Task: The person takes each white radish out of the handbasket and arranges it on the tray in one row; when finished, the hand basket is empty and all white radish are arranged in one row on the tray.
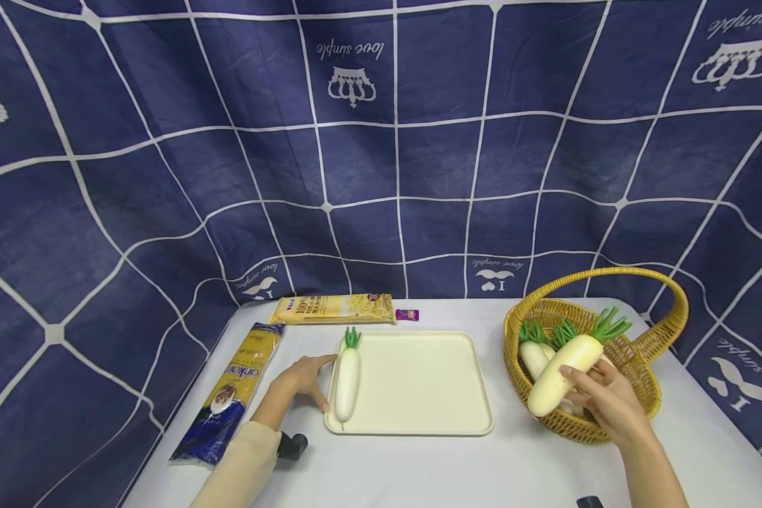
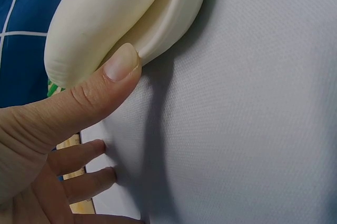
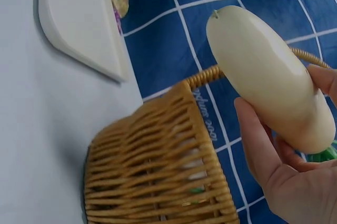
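My right hand (image 1: 609,398) grips a white radish (image 1: 565,374) with green leaves, tilted over the front of a wicker basket (image 1: 641,367). In the right wrist view, thumb and fingers lie on opposite sides of this radish (image 3: 263,71). More white radishes (image 1: 533,356) with green tops lie inside the basket. At the left edge of a cream tray (image 1: 419,384), my left hand (image 1: 305,381) has its fingers spread around nothing. Its thumb (image 2: 121,66) is right at the tray's rim in the left wrist view. Another white radish (image 1: 347,384) lies lengthwise along the tray's left side, leaves pointing away.
A blue and gold pasta packet (image 1: 231,391) lies left of my left arm. Behind the tray are a yellow noodle packet (image 1: 333,309) and a small purple packet (image 1: 408,315). The basket's arched handle (image 1: 609,271) rises on the right. A blue checked cloth (image 1: 419,162) hangs behind the table.
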The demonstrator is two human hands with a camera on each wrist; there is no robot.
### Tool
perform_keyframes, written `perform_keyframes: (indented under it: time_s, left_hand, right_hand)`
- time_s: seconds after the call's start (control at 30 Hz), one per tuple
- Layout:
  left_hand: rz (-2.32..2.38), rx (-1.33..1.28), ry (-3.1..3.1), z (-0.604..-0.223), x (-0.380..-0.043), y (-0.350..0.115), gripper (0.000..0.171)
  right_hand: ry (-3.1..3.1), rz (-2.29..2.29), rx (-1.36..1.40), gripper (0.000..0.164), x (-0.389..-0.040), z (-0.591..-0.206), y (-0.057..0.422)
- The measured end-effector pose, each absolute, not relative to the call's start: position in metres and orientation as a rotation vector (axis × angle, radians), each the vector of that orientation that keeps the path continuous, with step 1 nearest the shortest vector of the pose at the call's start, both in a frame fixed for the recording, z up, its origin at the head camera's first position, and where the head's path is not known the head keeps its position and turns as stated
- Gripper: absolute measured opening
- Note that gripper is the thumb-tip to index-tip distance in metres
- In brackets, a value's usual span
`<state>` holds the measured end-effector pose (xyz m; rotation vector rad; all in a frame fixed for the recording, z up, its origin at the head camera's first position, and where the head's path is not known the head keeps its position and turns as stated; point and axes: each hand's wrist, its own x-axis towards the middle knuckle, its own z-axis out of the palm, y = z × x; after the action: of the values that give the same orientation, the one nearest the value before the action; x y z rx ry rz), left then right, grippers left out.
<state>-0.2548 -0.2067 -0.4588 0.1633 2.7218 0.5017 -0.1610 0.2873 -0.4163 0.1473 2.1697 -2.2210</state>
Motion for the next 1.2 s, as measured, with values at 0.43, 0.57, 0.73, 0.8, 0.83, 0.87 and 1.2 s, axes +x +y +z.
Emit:
perform_keyframes:
  time_s: [0.43,0.57,0.73,0.8,0.83,0.87,1.2]
  left_hand:
    - [0.513,0.146,2.714,-0.458,-0.255,-0.207,0.109]
    - [0.513,0.159,2.719,-0.458,-0.255,-0.207,0.109]
    - [0.513,0.168,2.72,-0.458,-0.255,-0.208,0.109]
    - [0.511,0.167,2.718,-0.458,-0.255,-0.208,0.11]
    - [0.51,0.167,2.716,-0.458,-0.255,-0.208,0.11]
    - [0.51,0.167,2.715,-0.458,-0.255,-0.208,0.11]
    - [0.503,0.17,2.712,-0.46,-0.257,-0.208,0.109]
  right_hand:
    - [2.274,-2.168,-0.095,0.069,-0.156,-0.423,0.265]
    - [2.334,-2.129,-0.168,0.066,-0.156,-0.426,0.257]
    - [2.37,-2.069,-0.191,0.063,-0.152,-0.418,0.242]
    - [2.373,-2.062,-0.196,0.061,-0.152,-0.416,0.236]
    - [2.372,-2.059,-0.205,0.061,-0.152,-0.415,0.233]
    - [2.371,-2.058,-0.214,0.061,-0.152,-0.415,0.231]
    - [2.307,-2.068,-0.251,0.064,-0.162,-0.42,0.208]
